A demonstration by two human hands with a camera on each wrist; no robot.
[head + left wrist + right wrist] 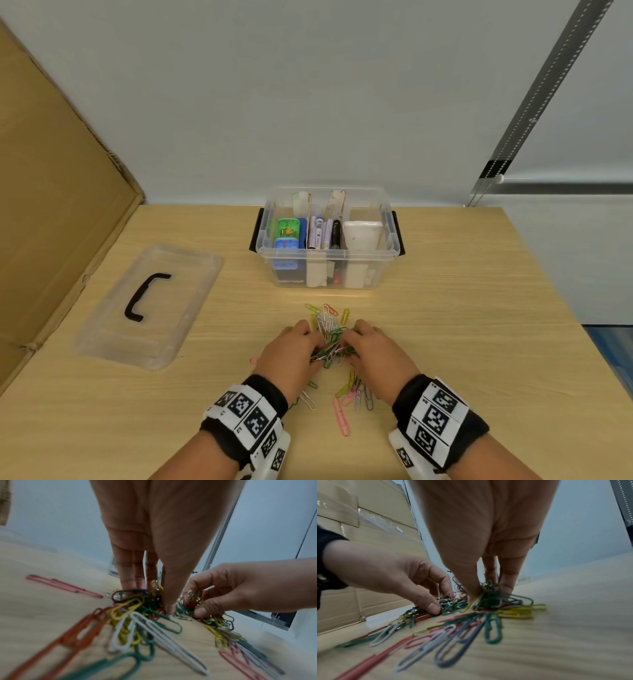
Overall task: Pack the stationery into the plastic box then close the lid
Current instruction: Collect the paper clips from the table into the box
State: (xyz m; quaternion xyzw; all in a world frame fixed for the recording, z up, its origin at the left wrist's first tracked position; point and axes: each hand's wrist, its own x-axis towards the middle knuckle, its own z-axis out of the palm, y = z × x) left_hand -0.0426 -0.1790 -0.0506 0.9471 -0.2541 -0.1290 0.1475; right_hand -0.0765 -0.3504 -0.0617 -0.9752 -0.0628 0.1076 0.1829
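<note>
A heap of coloured paper clips (330,337) lies on the wooden table in front of the clear plastic box (327,254). My left hand (308,346) and right hand (356,342) close in on the heap from either side. In the left wrist view my left hand (152,597) pinches clips (137,601) between thumb and fingers. My right hand (488,593) does the same on a green tangle (493,596). More clips (354,394) lie loose between my wrists. The box stands without its lid and holds markers, green and blue items and a white one.
The clear lid (147,308) with a black handle lies flat on the table to the left. A cardboard sheet (51,222) leans along the left side. The box stands close to the wall. The table's right edge (565,308) drops off.
</note>
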